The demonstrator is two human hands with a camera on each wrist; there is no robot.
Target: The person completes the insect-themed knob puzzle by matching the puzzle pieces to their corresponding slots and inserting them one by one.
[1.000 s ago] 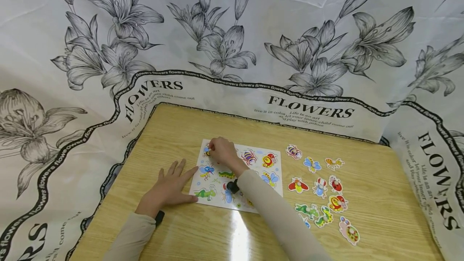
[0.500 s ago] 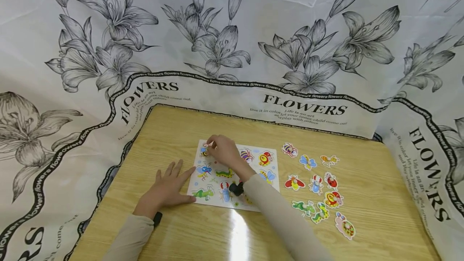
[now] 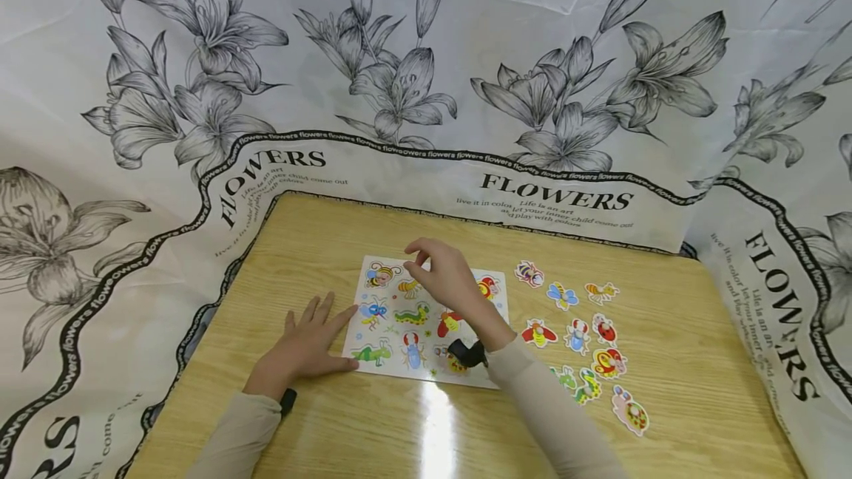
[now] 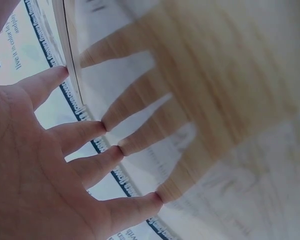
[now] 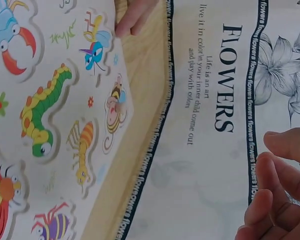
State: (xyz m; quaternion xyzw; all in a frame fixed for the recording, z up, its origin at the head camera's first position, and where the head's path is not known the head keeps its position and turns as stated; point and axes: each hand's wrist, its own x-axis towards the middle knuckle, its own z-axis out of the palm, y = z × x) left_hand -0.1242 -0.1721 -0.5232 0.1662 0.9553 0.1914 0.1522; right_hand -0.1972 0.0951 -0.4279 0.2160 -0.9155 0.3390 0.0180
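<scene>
A white insect puzzle board (image 3: 397,362) lies on the table with pictures of bugs on it. At its far left corner sits a bee piece (image 3: 382,275) with a small knob, also visible in the right wrist view (image 5: 115,111). My right hand (image 3: 449,281) hovers over the board's far middle, its fingers (image 5: 280,172) loosely curled around nothing, hiding part of the board. With spread fingers, my left hand (image 3: 308,344) rests on the table, thumb and index tips at the board's left edge. The left wrist view shows those fingers (image 4: 132,205) pressing the wood.
Several loose insect pieces lie right of the board, among them a spider (image 3: 529,274), a ladybug (image 3: 604,329) and a red-winged bug (image 3: 539,333). My right sleeve (image 3: 542,401) partly covers a green piece (image 3: 566,377). Flower-printed cloth (image 3: 399,176) hangs behind the wooden table (image 3: 319,235).
My right hand has let go of the bee piece at the far left corner, lifted and moved right. My left hand has stayed in place. The head view has shifted slightly.
</scene>
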